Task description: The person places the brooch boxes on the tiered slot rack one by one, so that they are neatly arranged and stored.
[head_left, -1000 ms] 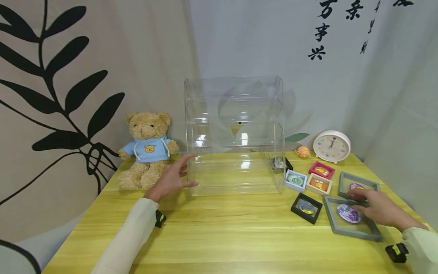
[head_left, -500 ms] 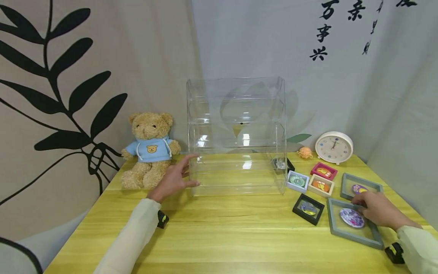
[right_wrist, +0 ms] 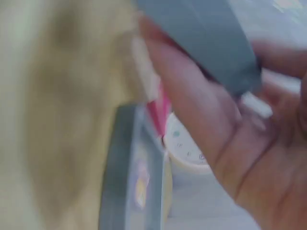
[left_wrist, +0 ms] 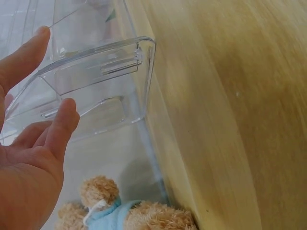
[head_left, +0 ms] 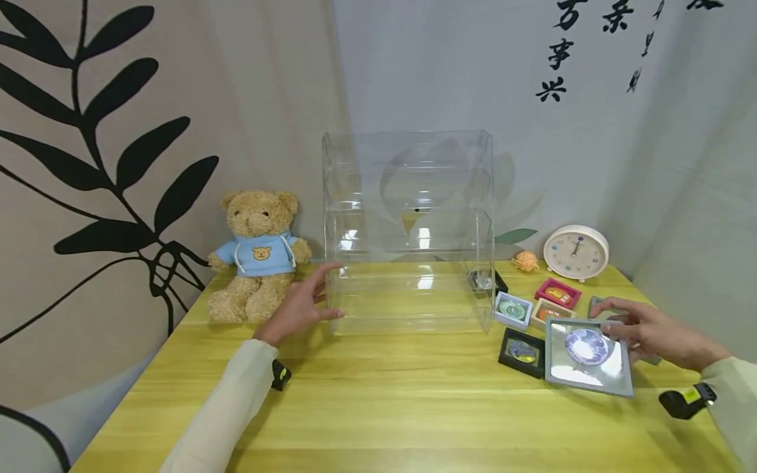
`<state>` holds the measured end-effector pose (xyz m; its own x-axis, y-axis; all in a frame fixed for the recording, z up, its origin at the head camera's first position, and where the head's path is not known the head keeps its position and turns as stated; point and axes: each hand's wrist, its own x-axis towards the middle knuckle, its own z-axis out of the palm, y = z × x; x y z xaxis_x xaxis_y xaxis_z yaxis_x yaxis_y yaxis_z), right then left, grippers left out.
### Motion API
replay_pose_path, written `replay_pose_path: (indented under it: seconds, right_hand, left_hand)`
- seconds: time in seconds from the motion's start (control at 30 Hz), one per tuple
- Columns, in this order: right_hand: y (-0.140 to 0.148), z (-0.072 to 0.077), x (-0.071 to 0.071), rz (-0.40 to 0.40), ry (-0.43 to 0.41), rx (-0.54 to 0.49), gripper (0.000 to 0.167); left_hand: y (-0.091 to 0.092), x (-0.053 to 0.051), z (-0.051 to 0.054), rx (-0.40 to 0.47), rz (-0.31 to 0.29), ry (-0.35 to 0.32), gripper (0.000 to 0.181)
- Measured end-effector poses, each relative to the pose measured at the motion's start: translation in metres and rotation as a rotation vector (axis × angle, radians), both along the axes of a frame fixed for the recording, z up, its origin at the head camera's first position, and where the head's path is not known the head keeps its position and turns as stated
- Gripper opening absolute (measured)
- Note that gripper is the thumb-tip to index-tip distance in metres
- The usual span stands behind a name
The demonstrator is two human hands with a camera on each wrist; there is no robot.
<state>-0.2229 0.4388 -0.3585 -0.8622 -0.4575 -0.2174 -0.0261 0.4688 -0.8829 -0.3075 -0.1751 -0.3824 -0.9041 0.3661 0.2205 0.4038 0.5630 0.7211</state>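
Observation:
My right hand [head_left: 659, 332] grips a grey display frame [head_left: 564, 371] by its right side, with a round purple piece [head_left: 587, 346] in its clear window. The frame is raised and tilted, catching glare; in the right wrist view its grey edge [right_wrist: 206, 43] lies between thumb and fingers. Beneath, a second grey frame [head_left: 596, 303] lies on the table, mostly covered by the hand. My left hand [head_left: 298, 305] is at the left side of a clear tiered plastic rack [head_left: 408, 295], fingers and thumb spread along its edge; firm contact cannot be made out.
Left of the rack sits a teddy bear [head_left: 258, 256] in a blue hoodie. To its right lie small frames: black [head_left: 522, 353], light blue [head_left: 512, 310], cream [head_left: 550, 311] and red [head_left: 558, 293]. Behind them stand a white clock [head_left: 576, 253] and an orange ball-like trinket [head_left: 525, 261].
The right hand has taken hold of the nearer grey frame and raised it off the table, tilting it toward the left. The left hand has stayed at the rack.

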Motion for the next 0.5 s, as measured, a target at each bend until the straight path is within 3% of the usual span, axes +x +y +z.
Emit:
replay_pose_path:
  seconds: [0.07, 0.13, 0.2, 0.37, 0.5]
  right_hand:
    - [0.004, 0.009, -0.009, 0.119, -0.117, -0.168, 0.034]
    - [0.005, 0.017, -0.017, 0.219, -0.172, -0.269, 0.042]
    - [0.004, 0.026, -0.022, 0.261, -0.191, -0.318, 0.044]
    - [-0.012, 0.049, -0.033, 0.290, -0.095, -0.367, 0.047]
    - [-0.034, 0.067, -0.041, 0.312, -0.017, -0.463, 0.049]
  left_hand:
    - [0.000, 0.000, 0.000, 0.000, -0.001, -0.003, 0.093]
    - [0.000, 0.000, 0.000, -0.005, -0.010, -0.001, 0.093]
    - [0.000, 0.001, 0.000, -0.009, -0.017, -0.005, 0.093]
    - [0.001, 0.001, -0.001, 0.004, 0.001, -0.023, 0.094]
    - [0.001, 0.002, -0.001, 0.012, 0.010, -0.025, 0.095]
